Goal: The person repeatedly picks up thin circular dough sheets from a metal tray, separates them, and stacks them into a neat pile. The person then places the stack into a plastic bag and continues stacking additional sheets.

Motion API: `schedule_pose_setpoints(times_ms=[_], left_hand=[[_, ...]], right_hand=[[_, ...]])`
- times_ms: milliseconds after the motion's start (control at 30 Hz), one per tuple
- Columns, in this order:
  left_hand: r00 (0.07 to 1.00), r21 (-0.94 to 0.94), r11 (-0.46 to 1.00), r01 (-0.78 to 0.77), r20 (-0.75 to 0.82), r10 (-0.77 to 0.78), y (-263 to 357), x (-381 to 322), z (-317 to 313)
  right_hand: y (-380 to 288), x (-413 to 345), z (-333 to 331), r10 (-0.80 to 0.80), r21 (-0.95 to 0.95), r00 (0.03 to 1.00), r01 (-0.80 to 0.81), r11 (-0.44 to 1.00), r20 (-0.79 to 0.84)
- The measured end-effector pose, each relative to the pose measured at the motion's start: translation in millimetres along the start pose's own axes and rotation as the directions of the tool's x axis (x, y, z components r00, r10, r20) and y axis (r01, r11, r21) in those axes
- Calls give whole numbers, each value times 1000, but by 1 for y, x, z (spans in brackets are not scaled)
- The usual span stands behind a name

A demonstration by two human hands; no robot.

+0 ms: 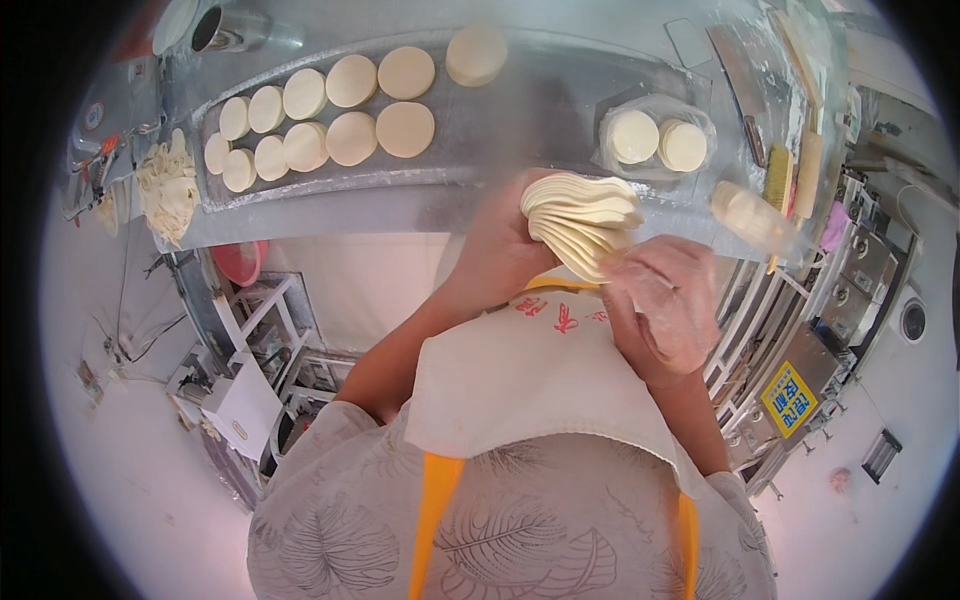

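My left hand (517,240) grips a thick stack of round, pale dough wrappers (581,217), whose edges fan out into separate layers. At the stack's lower right edge, the fingers of my right hand (664,300) pinch the wrappers. That hand looks blurred and shiny, and I cannot tell whether thin clear plastic covers it. Both hands are in front of my apron (540,382), near the table edge. Beyond them, two more stacks of wrappers (634,136) lie on a clear plastic bag (652,112). Two rows of round stacks (351,81) sit to the left on the metal worktable (315,214).
A heap of dough scraps (169,184) lies at the table's left end, with a metal cup (225,30) behind. On the right are a knife (739,90), a brush (778,176), a rolling pin (807,172) and a bagged pale item (754,217). A pink basin (241,261) is below the table.
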State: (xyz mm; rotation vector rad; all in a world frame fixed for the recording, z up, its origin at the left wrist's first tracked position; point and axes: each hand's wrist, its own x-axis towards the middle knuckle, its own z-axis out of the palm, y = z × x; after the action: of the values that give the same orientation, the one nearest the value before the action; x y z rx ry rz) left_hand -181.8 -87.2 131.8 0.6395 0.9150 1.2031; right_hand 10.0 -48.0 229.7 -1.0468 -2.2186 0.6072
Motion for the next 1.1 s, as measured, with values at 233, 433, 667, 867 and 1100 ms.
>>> schedule_pose_setpoints(times_ms=[233,433,667,867,1100], left_hand=[[984,81,997,6,178,-20,28,7,3],[922,534,772,344,-37,-385,31,14,-4],[793,266,756,598,-60,-606,56,43,4],[735,253,749,612,167,-657,40,62,0],[816,400,749,528,5,-579,-51,54,14]], right_hand=[[18,8,10,442,440,876,-479,759,191],[66,-11,32,596,629,573,-765,142,563],[74,-8,41,560,653,473,-738,-171,681],[71,-4,39,620,642,417,-742,-190,665],[123,-44,35,690,602,494,-791,105,529]])
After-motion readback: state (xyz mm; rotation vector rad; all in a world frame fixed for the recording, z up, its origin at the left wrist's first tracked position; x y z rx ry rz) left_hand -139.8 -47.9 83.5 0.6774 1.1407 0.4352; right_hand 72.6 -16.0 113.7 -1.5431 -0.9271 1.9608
